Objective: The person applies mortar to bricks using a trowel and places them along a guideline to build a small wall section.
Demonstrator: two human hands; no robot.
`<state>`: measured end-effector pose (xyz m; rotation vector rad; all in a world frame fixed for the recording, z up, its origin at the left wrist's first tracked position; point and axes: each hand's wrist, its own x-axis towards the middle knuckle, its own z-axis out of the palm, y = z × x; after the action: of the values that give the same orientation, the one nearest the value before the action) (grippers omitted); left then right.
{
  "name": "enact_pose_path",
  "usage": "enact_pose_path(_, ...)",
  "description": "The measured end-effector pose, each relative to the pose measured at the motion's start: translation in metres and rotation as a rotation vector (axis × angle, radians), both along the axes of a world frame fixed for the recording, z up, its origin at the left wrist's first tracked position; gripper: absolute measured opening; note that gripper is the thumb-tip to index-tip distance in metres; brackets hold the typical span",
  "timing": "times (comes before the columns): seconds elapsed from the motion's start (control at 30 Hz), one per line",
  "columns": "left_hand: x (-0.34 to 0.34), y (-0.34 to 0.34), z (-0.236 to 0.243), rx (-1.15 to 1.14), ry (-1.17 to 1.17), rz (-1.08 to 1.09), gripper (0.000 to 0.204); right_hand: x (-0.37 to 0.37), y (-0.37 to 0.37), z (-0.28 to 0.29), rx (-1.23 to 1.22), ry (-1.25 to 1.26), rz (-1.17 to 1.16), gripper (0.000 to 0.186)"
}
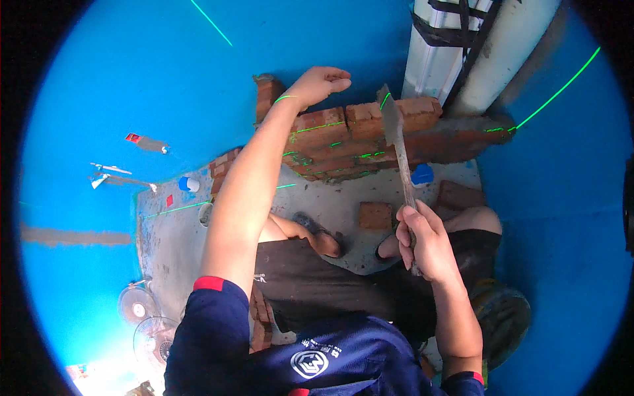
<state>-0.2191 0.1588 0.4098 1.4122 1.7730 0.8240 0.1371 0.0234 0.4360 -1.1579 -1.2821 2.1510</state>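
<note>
My left hand (pixel 325 84) hangs above the left part of a low brick wall (pixel 368 143), its fingers loosely bent and apart, with nothing visible in them. My right hand (pixel 424 237) grips the long handle of a mortar-stained trowel (pixel 389 119), fingers wrapped round it near my right knee. The flat blade is raised in front of the wall's top row, right of my left hand, by a top brick (pixel 413 113). A short brick stack (pixel 267 92) stands at the wall's left end, partly behind my left forearm. Green laser lines cross the bricks and my left wrist.
Blue walls (pixel 99 198) surround a grey floor (pixel 172 244). Loose bricks (pixel 374 215) lie near my feet. Pale pipes (pixel 502 53) rise behind the wall. A fan (pixel 139 305) stands lower left, a round bucket (pixel 508 310) lower right, small blue objects (pixel 422 173) by the wall's base.
</note>
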Motion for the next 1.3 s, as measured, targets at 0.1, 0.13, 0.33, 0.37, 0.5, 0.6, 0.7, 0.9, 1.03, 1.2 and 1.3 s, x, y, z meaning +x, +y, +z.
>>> enact_pose_path(0.1, 0.011, -0.009, 0.002, -0.056, 0.151, -0.183, 0.049, 0.003, -0.002, 0.007, 0.007, 0.036, 0.012, 0.028)
enact_pose_path(0.13, 0.020, -0.012, 0.003, -0.084, 0.183, -0.212, 0.047, 0.003, -0.003, 0.008, 0.018, 0.028, 0.005, 0.028)
enact_pose_path(0.33, 0.032, -0.012, -0.013, -0.073, 0.355, -0.104, 0.036, -0.001, 0.001, -0.011, 0.013, -0.006, 0.019, 0.029)
enact_pose_path(0.37, 0.027, -0.014, -0.017, -0.012, 0.344, -0.037, 0.034, -0.001, 0.002, -0.013, 0.003, -0.007, 0.032, 0.029)
enact_pose_path(0.5, 0.016, -0.030, -0.011, 0.101, 0.390, 0.103, 0.030, 0.004, -0.002, -0.006, -0.045, -0.010, 0.003, 0.028)
enact_pose_path(0.6, -0.003, -0.061, -0.002, 0.147, 0.440, 0.167, 0.028, -0.002, -0.008, 0.000, -0.033, 0.035, 0.026, 0.027)
enact_pose_path(0.7, -0.007, -0.093, -0.005, 0.252, 0.439, 0.264, 0.026, -0.011, -0.014, 0.002, -0.019, 0.067, 0.096, 0.024)
enact_pose_path(0.9, 0.012, -0.119, -0.027, 0.401, 0.634, 0.228, 0.016, -0.030, -0.009, -0.012, -0.008, 0.046, 0.169, 0.024)
enact_pose_path(1.03, 0.010, -0.125, -0.036, 0.360, 0.676, 0.182, 0.016, -0.031, -0.011, -0.020, -0.076, 0.033, 0.153, 0.028)
enact_pose_path(1.2, 0.012, -0.142, -0.022, 0.443, 0.642, 0.231, 0.016, 0.009, -0.041, -0.011, -0.005, 0.122, 0.082, 0.037)
enact_pose_path(1.3, 0.025, -0.164, -0.003, 0.515, 0.584, 0.276, 0.016, 0.067, -0.067, -0.011, 0.033, 0.161, -0.104, 0.044)
